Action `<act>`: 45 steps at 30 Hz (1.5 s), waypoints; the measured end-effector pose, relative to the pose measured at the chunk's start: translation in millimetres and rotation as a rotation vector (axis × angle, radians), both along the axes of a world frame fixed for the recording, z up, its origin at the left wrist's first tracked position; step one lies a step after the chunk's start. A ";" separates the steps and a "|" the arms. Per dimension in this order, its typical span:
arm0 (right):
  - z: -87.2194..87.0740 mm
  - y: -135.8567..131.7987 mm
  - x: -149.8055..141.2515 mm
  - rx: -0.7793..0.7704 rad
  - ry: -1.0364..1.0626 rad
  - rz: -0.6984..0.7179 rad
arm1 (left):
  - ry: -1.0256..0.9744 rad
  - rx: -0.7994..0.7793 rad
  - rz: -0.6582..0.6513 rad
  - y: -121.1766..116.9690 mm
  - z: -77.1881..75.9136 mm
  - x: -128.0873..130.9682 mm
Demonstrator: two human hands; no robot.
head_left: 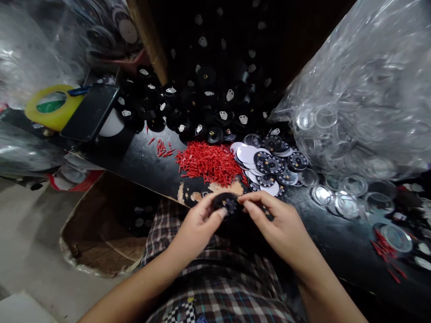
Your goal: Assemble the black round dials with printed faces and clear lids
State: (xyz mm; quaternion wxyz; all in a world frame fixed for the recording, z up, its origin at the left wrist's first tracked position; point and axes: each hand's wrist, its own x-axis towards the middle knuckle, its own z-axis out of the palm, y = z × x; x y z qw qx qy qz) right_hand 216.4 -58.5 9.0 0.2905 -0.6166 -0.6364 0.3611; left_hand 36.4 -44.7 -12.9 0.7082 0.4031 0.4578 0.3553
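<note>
My left hand (198,224) and my right hand (276,226) meet at the near edge of a black table (141,157), both pinching a small round black disc (226,202) with a printed dial face on it. Just beyond my fingers lies a heap of small red pins (208,162). To its right is a loose stack of round dial faces (269,163), some black-printed, some white side up. Farther back sits a big pile of black round housings (202,107).
Clear round lenses (343,197) lie at the right under a large plastic bag of more lenses (363,98). A phone (90,111) and a yellow tape roll (50,105) sit at the left. A cardboard box (107,233) stands on the floor by my knee.
</note>
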 end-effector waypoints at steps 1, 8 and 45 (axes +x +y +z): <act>-1.3 7.7 -1.7 0.034 -0.114 -0.001 | -0.043 -0.048 0.087 2.1 -0.2 -0.6; -12.1 58.1 -23.1 0.074 -0.742 -0.042 | -0.228 -0.232 0.297 11.5 5.0 3.9; 16.4 13.2 -10.5 0.168 -0.083 0.005 | -0.104 0.117 0.097 15.4 8.3 27.0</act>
